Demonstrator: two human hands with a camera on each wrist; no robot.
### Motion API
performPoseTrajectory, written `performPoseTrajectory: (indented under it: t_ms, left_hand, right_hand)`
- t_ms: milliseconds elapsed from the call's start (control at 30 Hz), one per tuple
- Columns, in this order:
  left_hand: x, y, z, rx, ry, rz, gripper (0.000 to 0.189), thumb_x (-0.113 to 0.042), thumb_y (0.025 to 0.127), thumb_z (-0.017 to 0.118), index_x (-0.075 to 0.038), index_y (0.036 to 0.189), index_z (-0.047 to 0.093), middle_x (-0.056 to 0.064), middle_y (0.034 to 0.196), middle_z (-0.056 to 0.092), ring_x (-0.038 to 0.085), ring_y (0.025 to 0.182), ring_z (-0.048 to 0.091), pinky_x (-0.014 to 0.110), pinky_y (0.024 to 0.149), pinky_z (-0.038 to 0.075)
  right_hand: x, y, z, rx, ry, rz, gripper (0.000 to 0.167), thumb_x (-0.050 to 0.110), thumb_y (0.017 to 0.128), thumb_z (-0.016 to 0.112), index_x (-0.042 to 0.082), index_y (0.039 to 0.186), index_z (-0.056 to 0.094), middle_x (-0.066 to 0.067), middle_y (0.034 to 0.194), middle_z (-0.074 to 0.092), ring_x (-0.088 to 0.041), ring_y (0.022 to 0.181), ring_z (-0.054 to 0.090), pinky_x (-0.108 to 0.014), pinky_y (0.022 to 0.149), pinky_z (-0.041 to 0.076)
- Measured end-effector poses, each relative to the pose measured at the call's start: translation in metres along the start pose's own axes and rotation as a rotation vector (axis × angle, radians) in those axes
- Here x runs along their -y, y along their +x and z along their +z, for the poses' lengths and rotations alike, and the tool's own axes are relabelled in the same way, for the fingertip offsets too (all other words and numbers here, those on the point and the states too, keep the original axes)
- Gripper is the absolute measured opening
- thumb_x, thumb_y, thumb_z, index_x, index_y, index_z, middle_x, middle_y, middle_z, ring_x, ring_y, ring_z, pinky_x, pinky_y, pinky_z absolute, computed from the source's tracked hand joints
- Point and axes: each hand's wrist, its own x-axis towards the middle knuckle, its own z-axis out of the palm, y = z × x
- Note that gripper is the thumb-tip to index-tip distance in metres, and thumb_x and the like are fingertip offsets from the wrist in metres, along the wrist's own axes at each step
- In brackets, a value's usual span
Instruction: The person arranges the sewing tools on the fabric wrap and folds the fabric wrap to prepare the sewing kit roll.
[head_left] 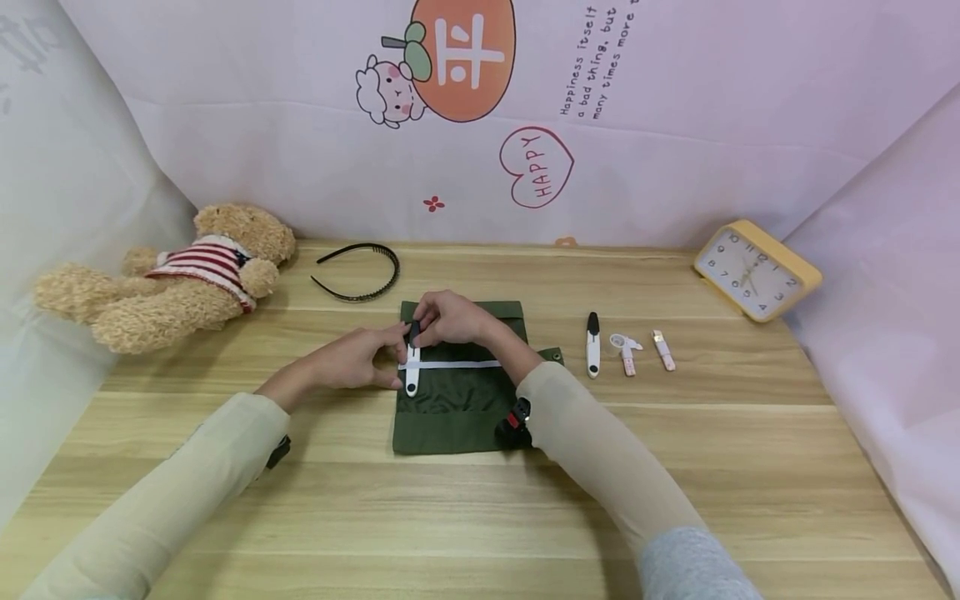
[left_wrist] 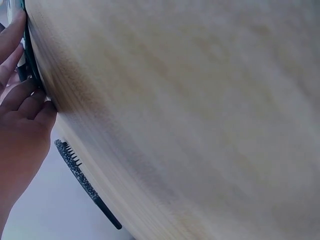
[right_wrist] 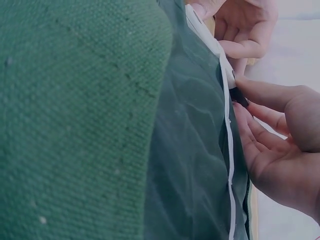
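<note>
A slim white tool with a black end (head_left: 412,375) lies upright along the left side of a dark green fabric roll (head_left: 457,433), under a white elastic band (head_left: 465,364). My right hand (head_left: 453,319) pinches the black end (right_wrist: 239,96) between thumb and fingers. At the tool's left edge is my left hand (head_left: 356,358), thumb and forefinger spread along the tool and touching it. Whether they grip the tool or the band is hidden. In the left wrist view the left hand (left_wrist: 25,117) has its fingers bent at the cloth's edge.
Right of the roll lie a similar white tool with black end (head_left: 593,346), a small white item with a round loop (head_left: 627,354) and a small pink-white piece (head_left: 663,350). A black headband (head_left: 360,296), teddy bear (head_left: 180,292) and yellow clock (head_left: 757,268) stand farther back.
</note>
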Motion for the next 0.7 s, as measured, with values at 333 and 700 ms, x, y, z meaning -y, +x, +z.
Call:
performPoseTrajectory:
  t_ms: [333,700]
  left_hand:
    - [-0.0025,-0.0012,-0.0007,0.0,0.007,0.006,0.027,-0.013,0.084,0.085,-0.012,0.101,0.064,0.026,0.158,0.033,0.038,0.14,0.043,0.052,0.113,0.035]
    - [-0.0027,-0.0014,-0.0002,-0.005,0.007,-0.001,0.025,-0.013,0.084,0.085,-0.012,0.1,0.065,0.026,0.157,0.035,0.039,0.144,0.036,0.052,0.116,0.031]
  right_hand:
    - [0.0019,0.0014,-0.0011,0.049,-0.114,-0.02,0.027,0.006,0.089,0.077,0.001,0.113,0.064,-0.01,0.105,0.066,-0.022,0.096,0.063,-0.03,0.08,0.053]
    - [0.0084,0.0017,0.0004,0.079,-0.304,-0.017,0.03,0.013,0.089,0.08,0.003,0.114,0.067,-0.006,0.106,0.066,-0.02,0.098,0.061,-0.029,0.081,0.05]
